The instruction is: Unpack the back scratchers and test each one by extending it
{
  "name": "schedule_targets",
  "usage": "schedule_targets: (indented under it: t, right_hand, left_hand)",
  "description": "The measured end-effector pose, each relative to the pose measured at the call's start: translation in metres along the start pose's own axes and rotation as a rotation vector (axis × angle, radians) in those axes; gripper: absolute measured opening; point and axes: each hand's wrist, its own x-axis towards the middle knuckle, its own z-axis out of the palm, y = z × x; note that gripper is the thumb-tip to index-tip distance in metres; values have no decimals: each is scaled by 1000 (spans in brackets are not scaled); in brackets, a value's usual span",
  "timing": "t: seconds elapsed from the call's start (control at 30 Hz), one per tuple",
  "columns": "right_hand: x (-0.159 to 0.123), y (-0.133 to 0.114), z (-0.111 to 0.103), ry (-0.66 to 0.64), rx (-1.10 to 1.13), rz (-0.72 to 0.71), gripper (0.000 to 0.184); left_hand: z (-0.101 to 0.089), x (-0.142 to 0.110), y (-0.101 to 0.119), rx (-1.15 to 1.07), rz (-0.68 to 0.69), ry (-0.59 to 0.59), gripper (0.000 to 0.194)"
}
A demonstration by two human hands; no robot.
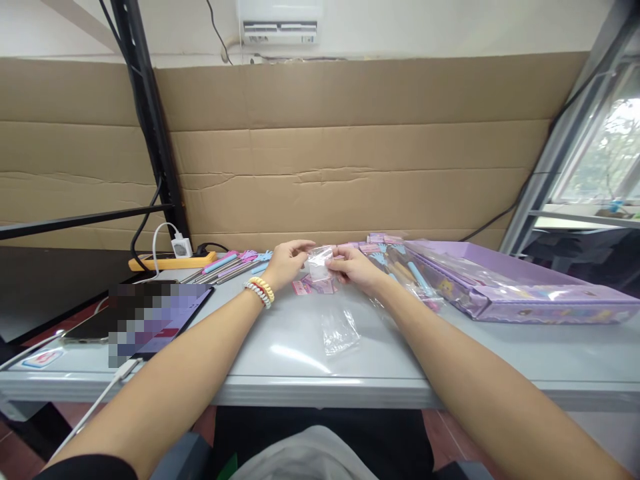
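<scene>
My left hand (286, 264), with beaded bands on its wrist, is closed at the left edge of a small clear plastic bag (320, 264). Pinching the same bag's right side is my right hand (353, 268). Pink printed cards (315, 285) lie on the table just below the bag. Nearer to me, another clear plastic bag (340, 332) rests flat. Left of my left hand is a pile of metal rods with pink, blue and purple grips (235, 265), some with hand-shaped ends. Similar bagged ones with pink cards (405, 270) lie beyond my right forearm.
An open purple box (550, 303) with clear plastic in it stands at the right. On the left are a tablet (175, 313), a phone (100, 327), white cables and a yellow power strip (160, 263) with a charger. Cardboard (350, 153) walls the table's back.
</scene>
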Motion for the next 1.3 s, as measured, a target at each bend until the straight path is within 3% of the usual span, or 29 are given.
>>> schedule_targets:
  t: [0.13, 0.33, 0.57, 0.8, 0.9, 1.03, 1.17, 1.3]
  right_hand:
    - [0, 0, 1, 16, 5, -11, 22]
    - [0, -1, 1, -1, -27, -19, 24]
    - [1, 2, 0, -45, -149, 36, 20]
    - [2, 5, 0, -58, -145, 36, 19]
    - [1, 2, 1, -40, -156, 31, 17]
    - [0, -1, 0, 59, -215, -18, 12]
    - [0, 1, 0, 93, -336, -57, 10]
    - [-1, 2, 2, 37, -599, -77, 7]
  left_hand:
    - [0, 0, 3, -150, -88, -121, 43]
    - [3, 0, 1, -137, -103, -247, 21]
    - [2, 0, 4, -97, -149, -149, 14]
    - [4, 0, 5, -169, -220, -127, 15]
    - [5, 3, 3, -264, -228, -60, 13]
    - [-3, 9, 2, -523, -262, 190, 14]
    - [-19, 14, -1, -600, -300, 400, 18]
    - [-29, 16, -6, -607, -294, 430, 13]
